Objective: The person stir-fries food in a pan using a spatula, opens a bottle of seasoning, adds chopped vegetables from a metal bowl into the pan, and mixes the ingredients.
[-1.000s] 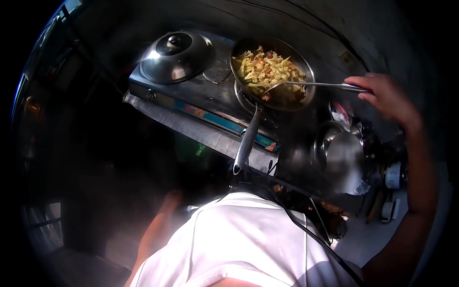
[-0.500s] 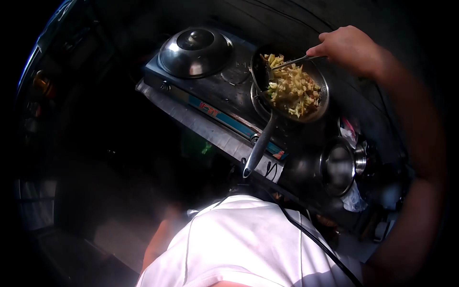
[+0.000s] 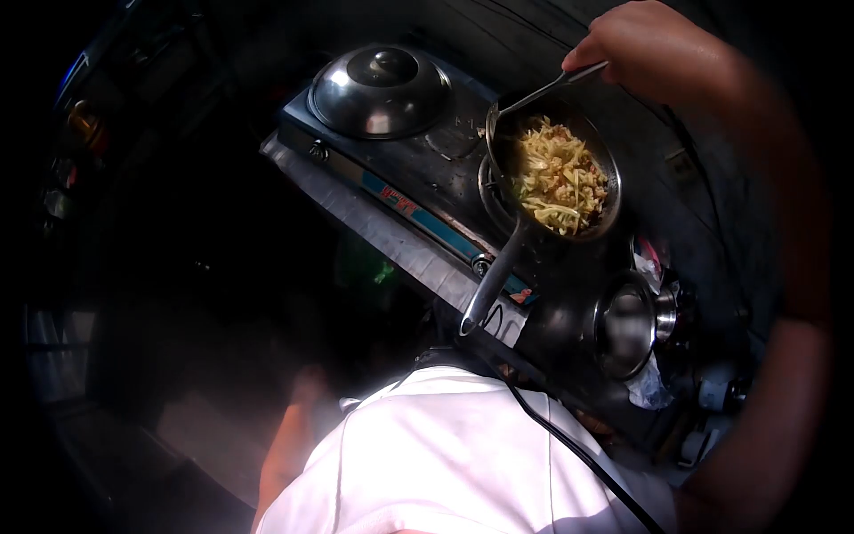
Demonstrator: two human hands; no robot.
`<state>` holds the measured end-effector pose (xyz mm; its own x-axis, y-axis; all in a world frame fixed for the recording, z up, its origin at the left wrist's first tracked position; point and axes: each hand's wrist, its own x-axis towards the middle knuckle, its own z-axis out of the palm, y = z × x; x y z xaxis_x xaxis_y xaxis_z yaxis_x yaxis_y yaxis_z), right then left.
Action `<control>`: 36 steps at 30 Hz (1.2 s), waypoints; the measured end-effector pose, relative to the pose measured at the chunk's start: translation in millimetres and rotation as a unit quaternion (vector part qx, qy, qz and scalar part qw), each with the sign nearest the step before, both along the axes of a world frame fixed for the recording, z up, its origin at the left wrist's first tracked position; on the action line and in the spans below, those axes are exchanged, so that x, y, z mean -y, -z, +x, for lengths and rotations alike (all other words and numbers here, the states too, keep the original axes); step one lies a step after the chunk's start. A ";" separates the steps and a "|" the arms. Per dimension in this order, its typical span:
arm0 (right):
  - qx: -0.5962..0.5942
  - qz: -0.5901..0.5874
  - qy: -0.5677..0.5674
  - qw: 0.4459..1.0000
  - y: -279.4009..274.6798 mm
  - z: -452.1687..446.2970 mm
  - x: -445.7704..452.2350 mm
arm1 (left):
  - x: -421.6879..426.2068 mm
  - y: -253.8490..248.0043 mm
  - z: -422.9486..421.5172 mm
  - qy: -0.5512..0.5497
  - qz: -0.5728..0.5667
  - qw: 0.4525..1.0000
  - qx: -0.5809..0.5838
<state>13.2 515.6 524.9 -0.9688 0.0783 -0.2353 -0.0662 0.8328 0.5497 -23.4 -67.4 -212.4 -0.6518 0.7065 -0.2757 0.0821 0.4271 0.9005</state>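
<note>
My right hand [image 3: 636, 40] is closed around the handle of a metal spatula [image 3: 538, 94] at the top right. The spatula's head is at the left rim of a frying pan [image 3: 608, 169], apart from most of the food. Chopped, pale yellow-green food [image 3: 562, 173] is heaped in the pan. The pan sits on the right burner of a gas stove [image 3: 418, 191], and its long handle points down toward my body. Low at my left side hangs my left hand [image 3: 308, 389], blurred and dim, its fingers not discernible.
A domed steel lid [image 3: 381, 102] covers the stove's left side. Steel bowls [image 3: 624, 325] and plastic bags [image 3: 650, 384] stand right of the stove. A black cord [image 3: 569, 436] runs across my white shirt [image 3: 436, 454]. Cables hang along the back wall.
My right hand has moved up and slightly left, lifting the spatula from within the food to the pan's left rim. The food sits in a more compact heap. The view has shifted slightly.
</note>
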 end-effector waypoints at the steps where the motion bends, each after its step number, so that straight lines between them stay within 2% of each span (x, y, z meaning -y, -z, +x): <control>1: 0.051 0.009 0.074 0.996 3.6 -13.2 4.9 | 2.7 0.7 2.4 -0.010 -0.015 1.000 -0.003; 2: 0.101 0.018 0.149 0.984 5.3 -21.9 9.7 | 3.8 -6.7 4.3 0.025 -0.076 0.997 -0.010; 4: 0.106 0.051 0.182 0.976 30.2 -21.2 -27.9 | 1.1 -24.4 3.5 0.065 -0.135 0.989 -0.019; 5: 0.113 0.084 0.211 0.967 38.8 -17.3 -42.2 | -7.4 -49.3 8.3 -0.069 -0.139 0.974 0.166; 6: 0.116 0.083 0.214 0.966 36.0 -10.3 -42.8 | -14.4 -69.4 12.5 -0.200 -0.137 0.907 0.344; 7: 0.136 0.053 0.294 0.945 30.2 -3.7 -41.1 | -13.0 -67.5 13.4 -0.197 -0.139 0.907 0.345; 8: 0.156 0.022 0.372 0.915 26.0 4.2 -42.1 | -13.8 -64.9 13.9 -0.077 -0.204 0.947 0.236; 9: 0.125 -0.028 0.369 0.920 26.6 27.0 -60.9 | -13.6 -56.6 14.2 0.047 -0.260 0.957 0.120; 10: 0.092 -0.076 0.368 0.922 25.2 52.0 -79.8 | -16.7 -47.4 11.9 0.172 -0.305 0.937 -0.003; 11: 0.083 -0.111 0.379 0.915 17.8 69.1 -72.3 | -19.5 -38.3 9.4 0.291 -0.339 0.886 -0.127; 12: 0.074 -0.146 0.390 0.906 11.9 89.4 -59.0 | -20.5 -34.2 8.1 0.400 -0.361 0.805 -0.248; 13: 0.041 -0.199 0.378 0.903 12.0 116.4 -59.5 | -58.0 -117.2 3.2 0.393 -0.354 0.823 -0.207; 14: 0.006 -0.251 0.364 0.897 14.7 140.4 -57.1 | -105.5 -220.7 -2.1 0.385 -0.347 0.839 -0.166; 15: -0.026 -0.254 0.368 0.894 17.3 157.0 -38.7 | -126.6 -254.0 -6.1 0.431 -0.374 0.794 -0.208; 17: -0.067 -0.250 0.406 0.877 19.5 179.5 7.3 | -134.2 -251.5 -16.5 0.477 -0.397 0.741 -0.257; 18: -0.073 -0.244 0.439 0.862 19.0 184.7 28.7 | -129.0 -219.5 -26.7 0.456 -0.398 0.759 -0.241; 20: -0.127 -0.275 0.393 0.868 33.1 214.3 39.1 | -125.2 -172.5 -45.3 0.439 -0.397 0.773 -0.228; 22: -0.128 -0.261 0.418 0.861 28.6 219.5 62.2 | -122.4 -130.0 -62.3 0.366 -0.343 0.846 -0.184; 25: -0.180 -0.301 0.434 0.830 26.7 238.5 72.3 | -130.8 -103.6 -84.1 0.175 -0.234 0.956 0.001; 27: -0.196 -0.303 0.430 0.828 13.8 248.8 78.0 | -138.2 -94.9 -88.0 0.090 -0.199 0.970 0.105; 29: -0.221 -0.302 0.410 0.832 1.1 259.7 82.4 | -140.3 -90.3 -86.9 0.053 -0.182 0.970 0.151; 32: -0.183 -0.317 0.422 0.830 -15.9 258.5 90.5 | -125.4 -68.5 -87.8 0.134 -0.198 0.969 0.067; 33: -0.149 -0.341 0.457 0.807 -14.7 255.9 86.9 | -118.4 -60.4 -88.4 0.165 -0.202 0.965 0.030; 34: -0.150 -0.342 0.458 0.807 -7.5 250.4 82.4 | -111.2 -54.2 -87.9 0.200 -0.205 0.958 -0.008; 36: -0.057 -0.300 0.502 0.810 21.6 235.2 70.8 | -98.8 -47.2 -84.2 0.251 -0.211 0.943 -0.063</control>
<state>248.4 444.7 503.3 -0.5067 0.7440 -0.4355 0.8313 0.5556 -0.0181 -107.6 31.4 -165.2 -0.3119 0.7790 -0.5439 0.4647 0.6244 0.6278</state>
